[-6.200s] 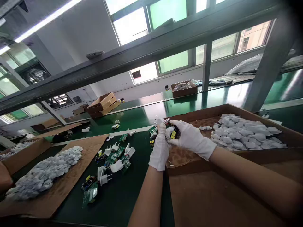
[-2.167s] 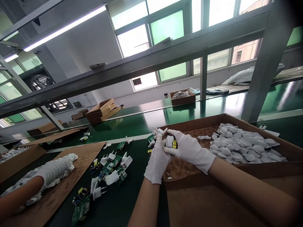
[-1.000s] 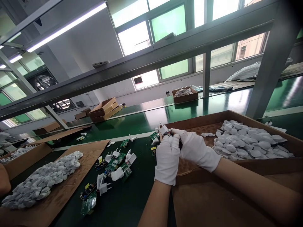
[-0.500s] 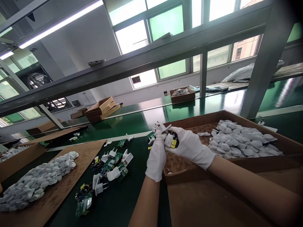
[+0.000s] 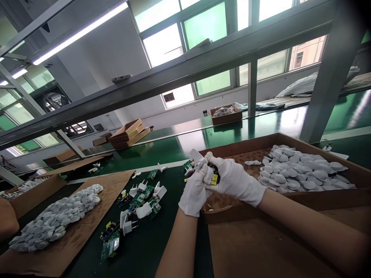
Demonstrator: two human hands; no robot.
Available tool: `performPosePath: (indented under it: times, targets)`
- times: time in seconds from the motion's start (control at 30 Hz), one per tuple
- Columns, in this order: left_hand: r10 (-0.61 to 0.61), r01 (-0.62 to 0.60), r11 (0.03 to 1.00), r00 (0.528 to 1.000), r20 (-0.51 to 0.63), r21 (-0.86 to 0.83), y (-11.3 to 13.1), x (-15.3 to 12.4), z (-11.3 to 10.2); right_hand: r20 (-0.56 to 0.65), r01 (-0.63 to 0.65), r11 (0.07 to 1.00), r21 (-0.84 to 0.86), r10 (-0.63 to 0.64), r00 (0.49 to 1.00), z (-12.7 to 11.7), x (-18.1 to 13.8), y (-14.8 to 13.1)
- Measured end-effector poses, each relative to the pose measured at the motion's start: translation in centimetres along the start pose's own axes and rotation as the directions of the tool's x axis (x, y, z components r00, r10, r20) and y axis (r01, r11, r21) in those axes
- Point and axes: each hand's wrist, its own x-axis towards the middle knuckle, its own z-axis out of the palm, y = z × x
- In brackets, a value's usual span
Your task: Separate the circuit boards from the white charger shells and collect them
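Observation:
Both my hands wear white gloves and meet above the near left corner of a cardboard tray (image 5: 333,191). My left hand (image 5: 194,191) pinches a white plug piece (image 5: 197,156) at its fingertips. My right hand (image 5: 236,179) is closed around a small circuit board (image 5: 214,177) with black and yellow parts. The two pieces touch between my hands. The tray holds a heap of white plastic shells (image 5: 295,172) on its right side.
Loose green circuit boards and white plug pieces (image 5: 139,202) lie on the green belt (image 5: 162,235) to my left. A flat cardboard sheet (image 5: 52,255) carries a pile of white shells (image 5: 55,218). Another person's arm (image 5: 7,220) shows at the left edge. Cardboard boxes (image 5: 127,133) sit farther back.
My hands have stayed pressed together over the tray corner while my left fingers shifted on the plug piece. The other person's gloved hand drew back from the left shell pile.

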Motion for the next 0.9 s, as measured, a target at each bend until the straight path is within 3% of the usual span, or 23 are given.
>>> performPosePath:
  times: [0.2,0.33,0.43,0.57,0.7,0.83,0.9]
  targets:
    - [-0.033,0.033,0.999,0.999,0.0,-0.03,-0.1,0.9,-0.1,0.068,-0.146,0.984,0.099,0.14,0.988,-0.5,0.2,-0.2]
    - [0.024,-0.033,0.997,0.99,-0.138,-0.065,-0.1,1.5,-0.8,0.16,-0.323,0.938,0.127,0.302,0.94,-0.4,1.7,1.0]
    - [0.046,-0.075,0.991,0.968,-0.246,-0.113,0.0,1.6,-1.1,0.287,-0.357,0.934,-0.004,0.343,0.894,-0.5,4.8,2.8]
    - [0.119,-0.159,0.982,0.938,-0.326,-0.099,0.3,1.5,-1.3,0.384,-0.268,0.933,-0.238,0.344,0.857,-0.4,10.4,5.5]
    - [0.197,-0.273,0.958,0.851,-0.487,-0.09,1.4,1.7,-2.4,0.42,-0.206,0.922,-0.326,0.337,0.843,1.1,14.4,6.0]
    - [0.297,-0.424,0.905,0.691,-0.659,-0.036,3.5,1.8,-4.9,0.526,-0.102,0.94,-0.326,0.27,0.807,5.0,15.1,3.8]
    - [0.311,-0.442,0.897,0.626,-0.715,0.003,4.0,1.9,-6.2,0.56,-0.06,0.949,-0.31,0.234,0.795,7.0,14.7,2.4]
